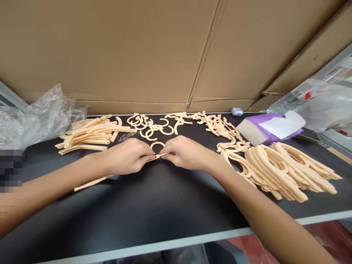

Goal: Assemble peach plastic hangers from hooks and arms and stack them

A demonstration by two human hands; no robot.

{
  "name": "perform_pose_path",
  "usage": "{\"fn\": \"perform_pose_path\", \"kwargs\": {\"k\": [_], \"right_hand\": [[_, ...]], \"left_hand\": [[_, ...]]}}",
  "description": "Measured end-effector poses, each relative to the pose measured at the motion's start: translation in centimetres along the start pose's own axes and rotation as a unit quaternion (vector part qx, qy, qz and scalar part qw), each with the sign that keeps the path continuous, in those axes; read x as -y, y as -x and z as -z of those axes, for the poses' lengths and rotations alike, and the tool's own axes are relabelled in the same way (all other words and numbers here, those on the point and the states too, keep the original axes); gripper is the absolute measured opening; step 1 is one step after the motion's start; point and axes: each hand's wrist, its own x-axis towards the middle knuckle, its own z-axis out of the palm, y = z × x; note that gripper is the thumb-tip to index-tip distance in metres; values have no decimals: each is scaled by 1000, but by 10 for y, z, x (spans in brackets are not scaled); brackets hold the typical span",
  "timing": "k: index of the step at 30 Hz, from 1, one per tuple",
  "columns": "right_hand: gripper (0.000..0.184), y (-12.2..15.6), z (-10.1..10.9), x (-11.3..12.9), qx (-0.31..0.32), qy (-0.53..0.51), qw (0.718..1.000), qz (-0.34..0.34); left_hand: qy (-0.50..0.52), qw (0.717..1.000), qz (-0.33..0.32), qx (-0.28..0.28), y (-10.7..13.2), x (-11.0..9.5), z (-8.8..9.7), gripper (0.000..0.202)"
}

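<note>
My left hand (pixel 128 157) and my right hand (pixel 187 152) meet over the middle of the black table (pixel 154 212). Both are closed, pinching a thin beige plastic hanger piece (pixel 157 157) between thumbs and fingers. Most of that piece is hidden by the fingers. Just behind it curves a beige hook (pixel 157 143); whether it joins the held piece I cannot tell. Under my left forearm lies a single beige hanger arm (pixel 92 183). A pile of similar arms (pixel 88 134) sits beyond my left wrist. Loose hooks (pixel 150 128) are scattered behind my hands.
Folded beige hangers (pixel 275 170) are stacked on the right, beside small curved parts (pixel 217 124). Behind them stands a purple tissue pack (pixel 264 126). Crumpled clear plastic (pixel 41 113) lies at left. A cardboard wall (pixel 123 55) closes off the back.
</note>
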Motion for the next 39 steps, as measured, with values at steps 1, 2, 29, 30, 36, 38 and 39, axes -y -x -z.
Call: {"fn": "perform_pose_path", "kwargs": {"k": [1,2,29,30,36,38,39], "right_hand": [[23,0,0,0,-3,11,1000,1],[23,0,0,1,-2,26,1000,0],[33,2,-13,40,-15,284,958,26],[33,3,-17,44,-23,290,957,15],[31,7,-26,61,-49,289,955,-47],[28,7,-19,57,-33,261,962,-70],[27,7,-15,54,-27,248,965,-78]], "left_hand": [[-28,1000,-8,-6,0,-1,-3,34],[-50,999,-15,-11,0,-1,-5,34],[-98,995,3,-34,-5,-5,-11,28],[-98,995,10,-24,-5,-5,-11,28],[-81,996,20,3,-5,-8,-8,27],[-78,997,10,-9,-4,-8,-8,26],[-75,997,8,-18,-4,-7,-9,26]]}}
